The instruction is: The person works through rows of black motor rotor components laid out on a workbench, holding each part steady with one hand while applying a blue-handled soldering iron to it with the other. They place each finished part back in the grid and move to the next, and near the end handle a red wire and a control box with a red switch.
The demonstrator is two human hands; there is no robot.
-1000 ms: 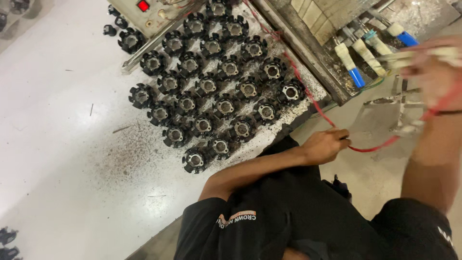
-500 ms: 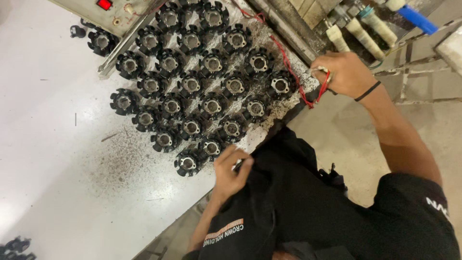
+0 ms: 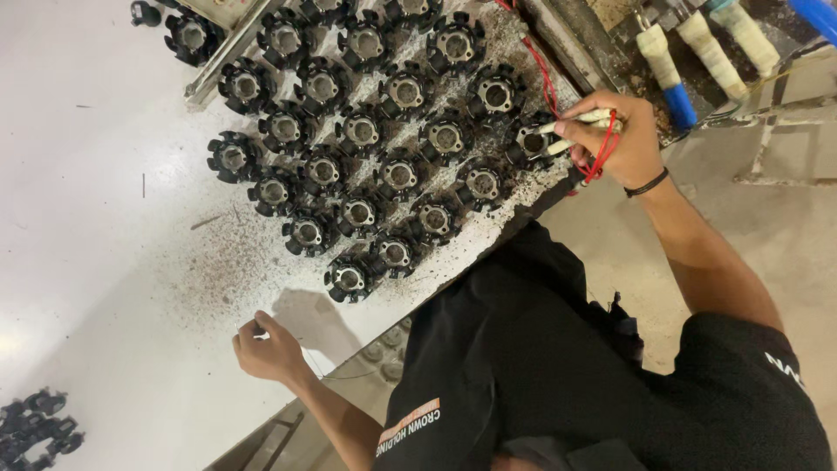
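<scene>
One camera sits on the person's head — it looks straight down, close, at the white table (image 3: 105,262).

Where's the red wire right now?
Head view, upper right: the red wire loops around the right hand, beside the rightmost black round part on the white table.

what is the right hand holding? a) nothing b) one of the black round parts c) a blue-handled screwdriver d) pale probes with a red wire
d: the right hand grips thin pale probes with a red wire looped by the fingers, their tips at a black round part at the edge of the group on the white table; the left hand rests apart near the table's edge.
</scene>
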